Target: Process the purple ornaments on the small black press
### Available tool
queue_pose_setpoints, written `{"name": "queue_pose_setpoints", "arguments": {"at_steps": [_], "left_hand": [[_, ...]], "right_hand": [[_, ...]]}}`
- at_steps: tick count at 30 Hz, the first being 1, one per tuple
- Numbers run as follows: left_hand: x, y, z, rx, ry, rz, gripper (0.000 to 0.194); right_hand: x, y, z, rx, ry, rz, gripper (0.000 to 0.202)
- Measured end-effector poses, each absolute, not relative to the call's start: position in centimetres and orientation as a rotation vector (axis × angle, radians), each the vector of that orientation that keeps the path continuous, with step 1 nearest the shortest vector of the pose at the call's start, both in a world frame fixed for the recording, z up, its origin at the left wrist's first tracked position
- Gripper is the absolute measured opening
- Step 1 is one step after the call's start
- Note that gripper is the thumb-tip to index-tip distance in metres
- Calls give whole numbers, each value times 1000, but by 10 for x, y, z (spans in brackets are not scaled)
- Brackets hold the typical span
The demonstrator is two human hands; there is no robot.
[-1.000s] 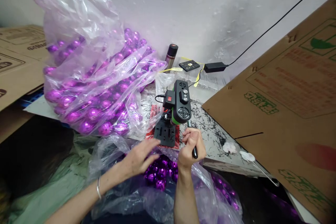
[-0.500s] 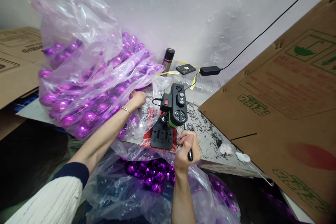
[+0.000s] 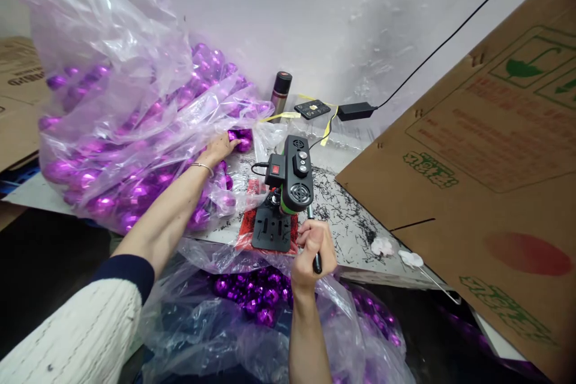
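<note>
My left hand (image 3: 219,149) reaches in at the mouth of a clear plastic bag (image 3: 130,87). Its thumb is stretched out against shiny purple balls (image 3: 243,140); the other fingers are partly hidden. My right hand (image 3: 314,252) is wrapped round the black-gripped lever handle (image 3: 317,264) of a small black bench machine (image 3: 299,174). The machine has a red switch (image 3: 275,169), round grilles and a slotted base plate (image 3: 272,231) on red material. No ball shows on the plate. Below the table edge, a second clear bag (image 3: 198,324) holds more purple balls (image 3: 265,294).
Black shreds (image 3: 344,210) litter the white tabletop right of the machine. A large cardboard box (image 3: 477,192) leans in from the right. Against the wall stand a dark flask (image 3: 281,93), a phone-like black object (image 3: 312,109) and a power adapter (image 3: 355,111). Another carton (image 3: 18,102) sits left.
My left hand has moved farther forward into the bag mouth, and its thumb has spread outward by the purple balls. My right hand stays on the lever handle. The view has shifted slightly.
</note>
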State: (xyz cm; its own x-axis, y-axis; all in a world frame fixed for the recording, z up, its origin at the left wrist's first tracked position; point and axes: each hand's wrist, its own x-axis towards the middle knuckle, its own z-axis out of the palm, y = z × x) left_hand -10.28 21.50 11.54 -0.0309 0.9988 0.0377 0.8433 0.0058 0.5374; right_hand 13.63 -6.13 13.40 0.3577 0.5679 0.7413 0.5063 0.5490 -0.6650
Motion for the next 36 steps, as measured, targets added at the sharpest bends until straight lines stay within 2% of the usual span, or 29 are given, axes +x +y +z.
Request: {"name": "queue_pose_setpoints", "arguments": {"at_steps": [4,7,10,14,16,19,23,25,30,36], "left_hand": [[-84,203,117,1875,1891,499,55],[-83,188,123,1859,1827,537,57],[-92,164,135,1616,1616,823,52],[-107,110,149,1034,1209,1092,33],[-111,79,150,849,1116,1127,36],[-109,37,142,738,1055,1143,47],[-98,-6,121,765,983,1131,44],[-90,-19,109,815,942,1119,49],[-66,-30,83,924,891,1092,72],[-38,-23,73,715,844,1045,73]], "right_hand": [[136,-60,134,-1052,-1289,38,42],[136,-59,133,-1040,-1294,22,42],[136,-57,133,-1032,-1288,9,41],[136,-56,132,-1031,-1271,25,42],[136,-55,132,-1033,-1257,29,44],[135,-54,134,-1039,-1235,36,46],[134,-53,137,-1025,-1223,41,48],[134,-53,139,-1019,-1219,47,48],[135,-50,152,-1060,-1200,71,50],[137,-42,172,-1063,-1183,126,53]]}}
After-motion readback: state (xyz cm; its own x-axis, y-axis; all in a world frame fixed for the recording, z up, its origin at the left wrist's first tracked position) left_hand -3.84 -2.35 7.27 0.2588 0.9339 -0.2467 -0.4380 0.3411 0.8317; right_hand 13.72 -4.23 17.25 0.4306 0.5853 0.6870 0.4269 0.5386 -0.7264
